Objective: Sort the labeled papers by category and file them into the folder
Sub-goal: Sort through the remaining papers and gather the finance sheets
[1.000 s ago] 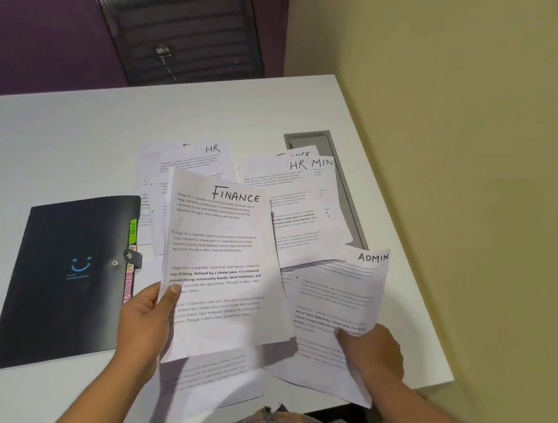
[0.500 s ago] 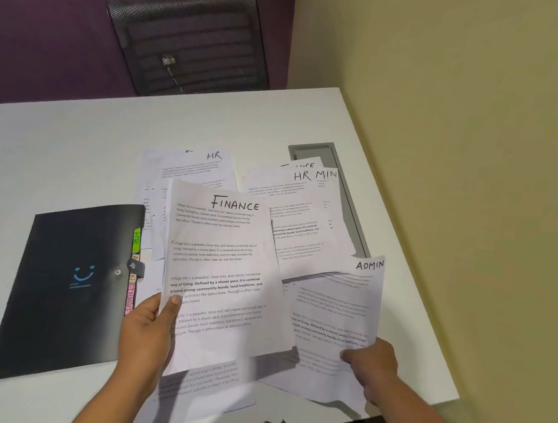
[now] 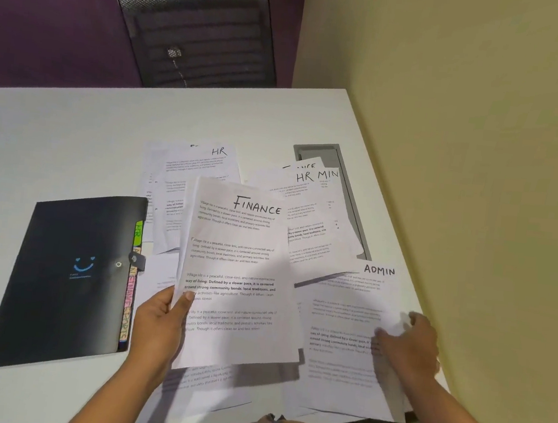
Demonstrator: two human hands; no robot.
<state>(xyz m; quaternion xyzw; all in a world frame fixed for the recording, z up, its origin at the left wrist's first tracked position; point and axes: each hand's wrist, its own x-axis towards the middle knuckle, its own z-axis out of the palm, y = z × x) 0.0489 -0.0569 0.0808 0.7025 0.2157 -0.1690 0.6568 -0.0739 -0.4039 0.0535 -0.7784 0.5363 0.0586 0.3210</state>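
White printed paper sheet headed FINANCE [image 3: 239, 276] is hanging just above the white table [image 3: 71, 141], over other loose sheets and just right of the black plastic folder [image 3: 67, 278]. The left hand [image 3: 158, 329] is pinching its left long edge, thumb on the printed face.

Orientation: the long axis is running from the person toward the far table edge. The heading is pointing away from the person, face up and readable.

The right hand [image 3: 411, 349], blurred, appears to be grasping the right edge of the white sheet headed ADMIN [image 3: 345, 321], which is lying near the table's right edge.

Procedure, as judged:
1. Read each heading before releasing a sheet.
2. Keep all headings pointing the same way and square the edges.
3. Keep the 3 categories in separate piles; 2 white sheets headed HR [image 3: 199, 168] are lying farther back among the mixed sheets.
4. Undo the snap strap, then match each pile to the coloured index tabs [image 3: 131, 282].

Beyond the papers, a grey recessed cable tray [image 3: 351, 198] and a black mesh chair [image 3: 199, 34] are showing.
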